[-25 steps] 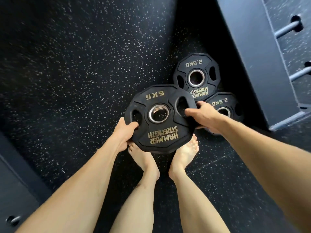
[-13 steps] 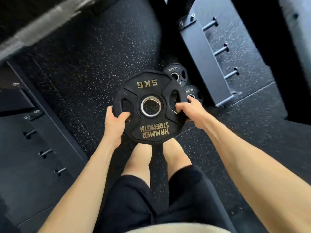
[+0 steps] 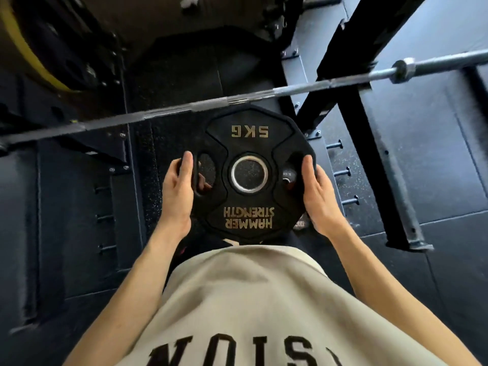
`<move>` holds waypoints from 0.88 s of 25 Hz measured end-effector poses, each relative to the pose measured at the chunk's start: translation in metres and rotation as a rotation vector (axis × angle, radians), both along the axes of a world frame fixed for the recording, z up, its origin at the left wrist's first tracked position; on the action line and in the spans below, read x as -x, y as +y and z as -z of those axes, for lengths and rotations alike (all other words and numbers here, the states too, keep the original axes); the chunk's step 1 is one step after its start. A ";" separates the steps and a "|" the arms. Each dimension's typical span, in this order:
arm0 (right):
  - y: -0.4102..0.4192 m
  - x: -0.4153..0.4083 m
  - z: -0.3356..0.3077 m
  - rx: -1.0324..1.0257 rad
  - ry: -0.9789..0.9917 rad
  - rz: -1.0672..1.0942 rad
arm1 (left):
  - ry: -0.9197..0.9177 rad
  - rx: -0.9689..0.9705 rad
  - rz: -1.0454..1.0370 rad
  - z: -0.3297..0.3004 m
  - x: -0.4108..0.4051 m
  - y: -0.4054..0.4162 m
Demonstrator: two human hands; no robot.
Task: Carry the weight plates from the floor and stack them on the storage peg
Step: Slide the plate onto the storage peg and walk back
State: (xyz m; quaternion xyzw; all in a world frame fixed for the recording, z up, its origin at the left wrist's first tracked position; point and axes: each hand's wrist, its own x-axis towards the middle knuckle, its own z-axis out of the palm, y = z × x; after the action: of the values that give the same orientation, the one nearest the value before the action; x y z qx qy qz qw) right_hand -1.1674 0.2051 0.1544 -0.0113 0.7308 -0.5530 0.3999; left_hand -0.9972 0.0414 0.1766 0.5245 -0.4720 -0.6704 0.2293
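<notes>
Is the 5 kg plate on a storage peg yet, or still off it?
Off it. The 5 kg plate is held in the air by the left hand and right hand, floor visible through its centre hole.

A gym's weight area. A barbell (image 3: 290,89) rests across a black rack (image 3: 369,133); speckled rubber floor (image 3: 148,165) lies below.
</notes>
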 end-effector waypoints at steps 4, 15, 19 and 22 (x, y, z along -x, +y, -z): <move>-0.011 0.004 -0.028 0.091 0.121 -0.199 | 0.040 0.013 -0.341 -0.029 -0.026 0.039; -0.018 -0.061 -0.098 0.357 0.162 -0.959 | 0.062 0.171 -1.176 -0.097 -0.102 0.217; -0.001 -0.128 -0.121 0.466 0.160 -1.196 | 0.058 0.287 -1.393 -0.118 -0.144 0.281; 0.027 -0.190 -0.133 0.545 0.167 -1.321 | 0.014 0.404 -1.482 -0.128 -0.189 0.337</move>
State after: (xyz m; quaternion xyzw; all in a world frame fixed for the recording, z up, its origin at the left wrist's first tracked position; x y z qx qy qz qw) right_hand -0.9771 0.2320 0.2871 -0.5926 0.4357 -0.3556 0.5766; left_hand -0.8086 0.3784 0.3050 0.6477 -0.1088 -0.2455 0.7130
